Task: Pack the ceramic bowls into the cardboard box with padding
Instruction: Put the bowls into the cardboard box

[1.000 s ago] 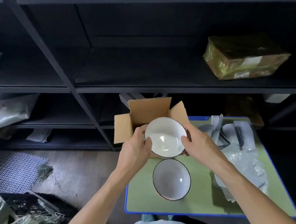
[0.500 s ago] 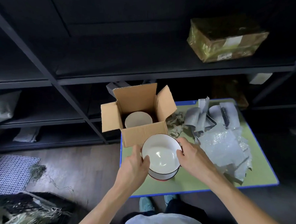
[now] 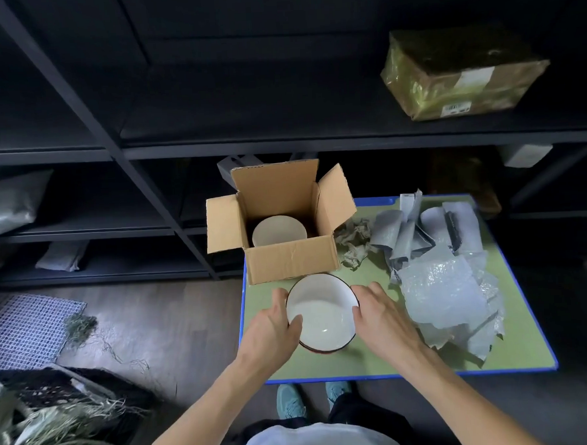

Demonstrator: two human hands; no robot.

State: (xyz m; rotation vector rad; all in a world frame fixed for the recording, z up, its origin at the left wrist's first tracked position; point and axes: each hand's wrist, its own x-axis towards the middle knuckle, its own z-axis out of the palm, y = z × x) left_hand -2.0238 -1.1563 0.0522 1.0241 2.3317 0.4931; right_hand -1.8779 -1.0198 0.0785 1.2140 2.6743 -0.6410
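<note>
You are at a small green table (image 3: 327,367) with a blue edge, in a dim room with a dark wood floor (image 3: 174,317) and black shelves (image 3: 281,144) behind it. At 9 o'clock a white mesh mat (image 3: 22,328) lies on the floor, with straw (image 3: 58,425) at 7 o'clock.

A shiny wrapped parcel (image 3: 461,74) sits on the shelf at 1 o'clock. It has white labels, but the print is too small to read.

The top bowl (image 3: 320,312) sits in a second bowl (image 3: 322,350) near the table's front edge; only a thin dark edge of the lower one shows. Your left hand (image 3: 274,329) holds the top bowl, thumb hooked over the rim. Your right hand (image 3: 378,316) lies against its other side, fingers loosely spread, thumb touching the rim.

The open box (image 3: 290,260) stands just at 12 o'clock from them, with one bowl inside (image 3: 279,230), partly hidden by the front wall. Bubble wrap (image 3: 442,289), grey bags (image 3: 404,230) and crumpled paper (image 3: 354,243) lie at 2 o'clock.
</note>
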